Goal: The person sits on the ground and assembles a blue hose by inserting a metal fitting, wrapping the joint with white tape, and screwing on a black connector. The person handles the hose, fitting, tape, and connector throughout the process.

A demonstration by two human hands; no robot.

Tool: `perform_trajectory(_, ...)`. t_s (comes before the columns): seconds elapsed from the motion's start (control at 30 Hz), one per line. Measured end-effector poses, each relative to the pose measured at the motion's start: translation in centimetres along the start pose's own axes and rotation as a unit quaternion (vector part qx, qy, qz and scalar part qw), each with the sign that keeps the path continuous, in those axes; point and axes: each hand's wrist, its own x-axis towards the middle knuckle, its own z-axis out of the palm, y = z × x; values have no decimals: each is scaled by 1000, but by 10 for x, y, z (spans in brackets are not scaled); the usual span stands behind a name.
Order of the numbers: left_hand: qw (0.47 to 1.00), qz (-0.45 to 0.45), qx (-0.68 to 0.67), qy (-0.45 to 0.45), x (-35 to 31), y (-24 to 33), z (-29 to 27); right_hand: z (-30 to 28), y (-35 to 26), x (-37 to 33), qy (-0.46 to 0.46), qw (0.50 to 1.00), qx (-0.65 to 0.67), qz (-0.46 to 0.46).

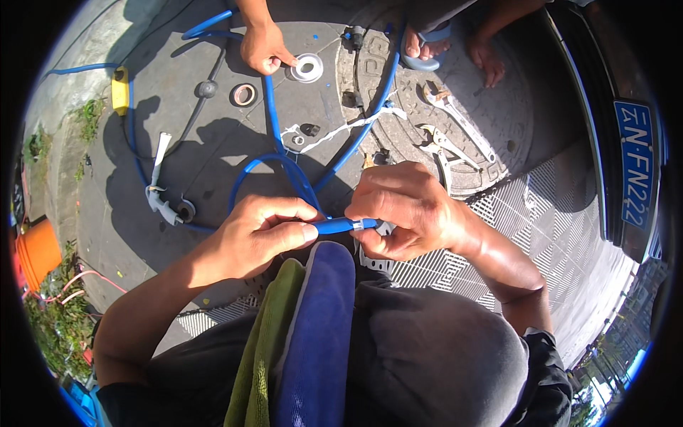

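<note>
My left hand (260,238) pinches a blue hose (333,226) between thumb and fingers, just above my lap. Close to the hose's right end, the thumb and fingers of my right hand (402,210) are closed around it. A narrow white band (358,225) shows on the hose between my hands; whether it is tape, I cannot tell. More blue hose loops on the ground beyond. Ahead, another person's hand (265,50) reaches down, its index finger at a white tape roll (307,67).
An adjustable wrench (462,121) and locking pliers (448,146) lie on a round manhole cover (516,132). A brown tape roll (243,95) is left of the white one. A second hand (486,62) hangs at far right, near a car's plate (635,164). An orange bucket (37,252) stands far left.
</note>
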Motion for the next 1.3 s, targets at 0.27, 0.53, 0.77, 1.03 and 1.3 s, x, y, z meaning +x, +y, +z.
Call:
perform_trajectory(0.27, 988, -79, -131, -25, -6, -4, -6, -8, -4, 8, -5, 999, -19, -48)
perform_trajectory(0.53, 982, -59, -178, -19, -11, -16, -7, -10, -3, 8, -21, 999, 27, 0)
perform_trajectory(0.77, 997, -48, 23, -52, -3, 23, -4, -9, -4, 4, -7, 997, 66, 33)
perform_trajectory(1.03, 993, 24, 109, -26, -5, 33, 8, -5, -10, -3, 13, 996, 88, 31)
perform_trajectory(1.3, 993, 70, 96, -13, -9, 29, 19, 0, -15, -6, 27, 995, 98, 9)
